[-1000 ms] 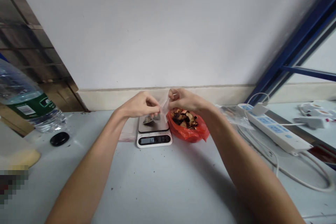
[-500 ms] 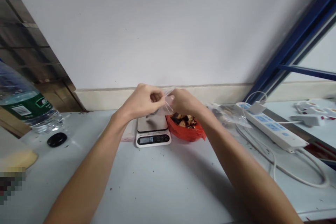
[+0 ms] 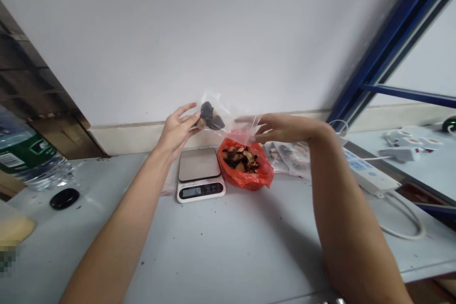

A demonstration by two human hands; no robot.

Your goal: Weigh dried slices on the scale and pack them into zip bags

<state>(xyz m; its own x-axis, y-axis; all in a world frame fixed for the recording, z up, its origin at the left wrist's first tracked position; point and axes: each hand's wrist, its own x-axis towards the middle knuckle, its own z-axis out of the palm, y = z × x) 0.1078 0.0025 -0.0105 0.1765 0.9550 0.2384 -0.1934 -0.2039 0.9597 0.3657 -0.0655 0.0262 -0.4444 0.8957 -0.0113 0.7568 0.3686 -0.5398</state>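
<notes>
My left hand [image 3: 180,128] pinches the bottom end of a clear plastic bag [image 3: 230,116], held tilted in the air behind the scale. A few dark-and-tan dried pieces, perhaps dried mushrooms [image 3: 213,118], sit inside at that end. At the bag's other end my right hand [image 3: 281,128] has its fingers and thumb on the thin plastic edge. Below, a white kitchen scale [image 3: 199,166] has a bare metal plate and a display that seems to read 62. Touching its right side, a red plastic bag [image 3: 249,181] stands open, full of similar dried pieces [image 3: 242,159].
Filled clear bags [image 3: 294,156] lie right of the red bag, beside a white power strip [image 3: 370,171] with its cable [image 3: 409,235]. At left are a large water bottle [image 3: 32,156] and a black round cap [image 3: 64,198]. A wall [image 3: 213,33] rises behind.
My hands have moved apart, the right one rightward. The clear bag, earlier bunched between them, is now stretched out with its contents showing. The view has shifted slightly.
</notes>
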